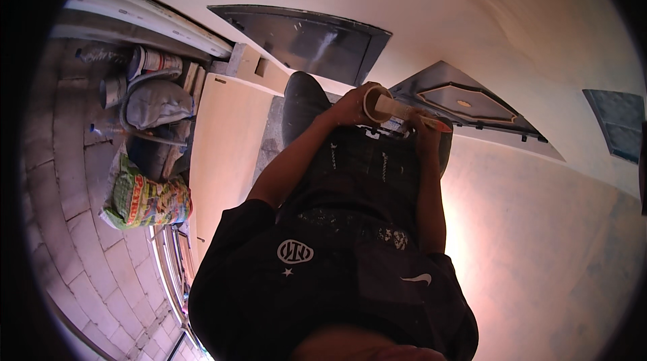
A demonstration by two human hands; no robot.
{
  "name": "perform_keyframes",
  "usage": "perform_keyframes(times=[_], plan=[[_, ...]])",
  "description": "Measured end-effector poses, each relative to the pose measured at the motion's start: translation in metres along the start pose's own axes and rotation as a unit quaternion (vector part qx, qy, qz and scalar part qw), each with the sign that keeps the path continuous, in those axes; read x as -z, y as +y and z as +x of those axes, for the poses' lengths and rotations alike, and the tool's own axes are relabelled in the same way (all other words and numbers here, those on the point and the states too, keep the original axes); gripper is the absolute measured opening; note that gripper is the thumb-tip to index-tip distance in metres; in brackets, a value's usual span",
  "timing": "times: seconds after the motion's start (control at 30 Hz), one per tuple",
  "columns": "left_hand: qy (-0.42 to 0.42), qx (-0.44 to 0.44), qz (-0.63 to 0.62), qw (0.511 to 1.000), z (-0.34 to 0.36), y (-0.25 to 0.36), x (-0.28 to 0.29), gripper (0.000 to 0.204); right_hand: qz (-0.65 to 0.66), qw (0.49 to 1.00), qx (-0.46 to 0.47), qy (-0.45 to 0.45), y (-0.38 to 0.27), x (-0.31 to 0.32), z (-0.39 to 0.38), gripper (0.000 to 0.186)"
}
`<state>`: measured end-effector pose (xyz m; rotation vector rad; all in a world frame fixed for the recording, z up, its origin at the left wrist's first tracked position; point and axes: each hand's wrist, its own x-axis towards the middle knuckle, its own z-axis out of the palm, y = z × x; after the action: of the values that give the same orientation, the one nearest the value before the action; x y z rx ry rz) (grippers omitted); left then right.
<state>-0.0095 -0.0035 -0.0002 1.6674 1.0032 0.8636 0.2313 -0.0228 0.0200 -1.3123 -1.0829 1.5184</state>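
My left hand [349, 106] is wrapped round the side of a small round cup-like container [368, 96] with a pale rim. Its open mouth faces up toward me. From that mouth a flat, pale, brush-like tool [396, 109] with an orange end reaches across to the right. My right hand [424, 137] is closed on this tool near the orange end. Whether its other end touches the container's inside is hard to make out. Between the hands, a small white and bluish item [397, 126] is partly hidden. Both hands are held in front of my dark trousers [357, 159].
A pale wall with a dark metal panel [310, 41] and a gold-trimmed dark panel [465, 98] lies ahead. To the left are a pale board [226, 138], a colourful sack [149, 196], a grey bundle [158, 103] and a can [156, 61] beside grey blocks [77, 213].
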Motion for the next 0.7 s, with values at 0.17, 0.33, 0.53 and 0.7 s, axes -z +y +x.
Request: perform_keyframes(times=[0.17, 0.33, 0.53, 0.7], plan=[[0.003, 0.006, -0.028, 1.000, 0.000, 0.004, 0.002, 0.079, -0.071, 0.992, 0.102, -0.021, -0.003, -0.001, -0.002, 0.017], [-0.002, 0.016, -0.006, 1.000, -0.002, -0.001, 0.001, 0.082, -0.157, 0.975, 0.155, -0.030, -0.008, -0.008, -0.006, 0.012], [-0.022, 0.016, 0.001, 1.000, -0.003, -0.005, 0.000, 0.085, -0.327, 0.881, 0.330, -0.091, -0.025, -0.006, -0.007, 0.018], [-0.026, 0.008, 0.019, 0.999, -0.003, -0.004, 0.000, 0.085, -0.301, 0.890, 0.333, -0.075, -0.027, -0.012, -0.010, 0.019]])
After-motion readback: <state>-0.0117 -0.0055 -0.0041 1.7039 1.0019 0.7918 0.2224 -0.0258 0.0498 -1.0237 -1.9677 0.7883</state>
